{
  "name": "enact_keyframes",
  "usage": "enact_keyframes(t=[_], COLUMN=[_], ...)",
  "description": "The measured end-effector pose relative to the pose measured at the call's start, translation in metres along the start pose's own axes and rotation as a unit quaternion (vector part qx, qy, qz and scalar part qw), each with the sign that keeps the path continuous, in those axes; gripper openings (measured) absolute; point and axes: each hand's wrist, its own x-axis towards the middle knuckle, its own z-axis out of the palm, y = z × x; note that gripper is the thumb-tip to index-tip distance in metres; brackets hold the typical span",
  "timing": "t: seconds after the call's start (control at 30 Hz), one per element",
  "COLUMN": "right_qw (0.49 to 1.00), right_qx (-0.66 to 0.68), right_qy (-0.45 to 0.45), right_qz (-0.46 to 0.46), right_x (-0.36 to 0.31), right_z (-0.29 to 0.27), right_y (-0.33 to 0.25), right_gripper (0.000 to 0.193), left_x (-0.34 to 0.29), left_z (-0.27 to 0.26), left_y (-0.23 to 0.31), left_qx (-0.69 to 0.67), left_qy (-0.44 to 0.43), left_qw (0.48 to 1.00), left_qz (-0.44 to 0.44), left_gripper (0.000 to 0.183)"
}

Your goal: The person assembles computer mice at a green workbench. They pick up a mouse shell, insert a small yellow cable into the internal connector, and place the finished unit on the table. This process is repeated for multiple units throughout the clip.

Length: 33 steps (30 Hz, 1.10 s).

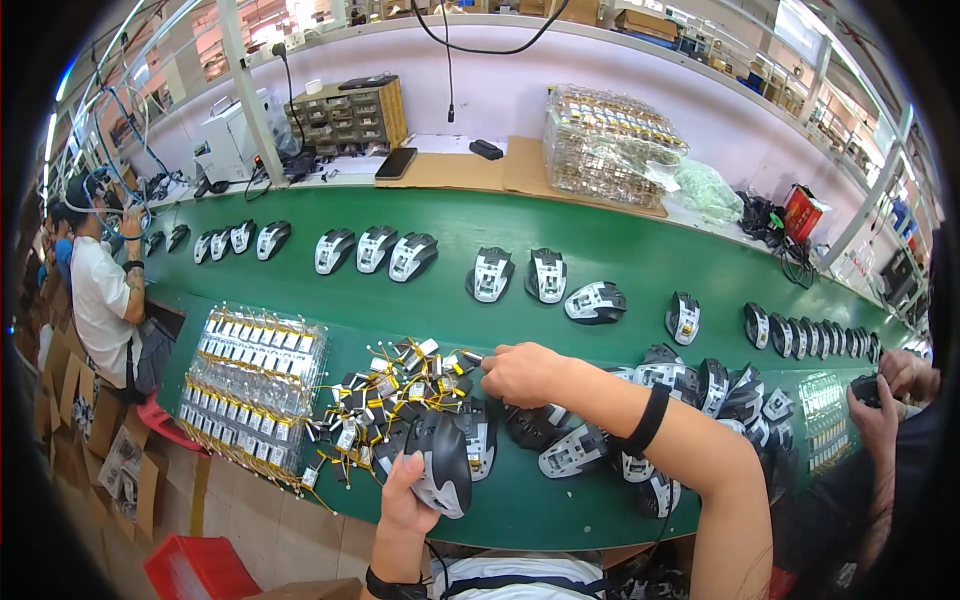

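My left hand (408, 500) is closed round a black and white computer mouse (440, 468), tilted near the table's front edge. My right hand (525, 374) reaches across, with its fingers curled together at the right edge of a heap of small wired batteries (400, 388). One battery lies right at its fingertips; whether it is gripped, I cannot make out. Another opened mouse (481, 440) sits just behind the held one. Under and beside my right forearm lie several more mouse bodies (578, 452), partly hidden by the arm.
Clear trays of batteries (255, 385) stand on the left of the green table (430, 315). A row of mice (376, 249) crosses its far half. Co-workers sit at the left (100, 290) and the right, where a co-worker's hands (885, 400) hold a dark part. Stacked trays (610, 150) stand behind.
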Motion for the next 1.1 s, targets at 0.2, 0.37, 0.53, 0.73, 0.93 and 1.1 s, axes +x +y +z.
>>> enact_keyframes(t=[0.2, 0.37, 0.53, 0.73, 0.93, 1.1], right_qw=[0.998, 0.999, 0.918, 0.74, 0.715, 0.732], right_qx=[-0.048, 0.006, 0.325, 0.624, 0.628, 0.587], right_qy=[-0.044, 0.039, 0.215, 0.2, 0.254, 0.288], right_qz=[-0.014, -0.011, 0.074, 0.151, 0.175, 0.191], right_x=[0.016, 0.001, -0.052, -0.111, -0.13, -0.14], right_z=[0.007, 0.008, -0.004, 0.007, 0.032, 0.031], right_y=[0.005, 0.009, -0.013, -0.06, -0.088, -0.097], right_gripper=[0.011, 0.015, 0.017, 0.015, 0.014, 0.018], left_x=[-0.001, 0.0, 0.007, 0.009, 0.006, -0.006], left_z=[0.003, 0.02, 0.046, 0.059, 0.079, 0.09], left_y=[-0.006, 0.002, -0.001, -0.009, -0.022, -0.025], left_qx=[0.004, 0.011, -0.065, -0.026, -0.006, -0.054], left_qy=[-0.008, -0.036, -0.038, -0.04, -0.044, -0.094], left_qw=[1.0, 0.999, 0.997, 0.999, 0.999, 0.993], left_qz=[0.001, -0.014, -0.009, -0.024, -0.025, -0.044], left_gripper=[0.051, 0.055, 0.054, 0.061, 0.067, 0.068])
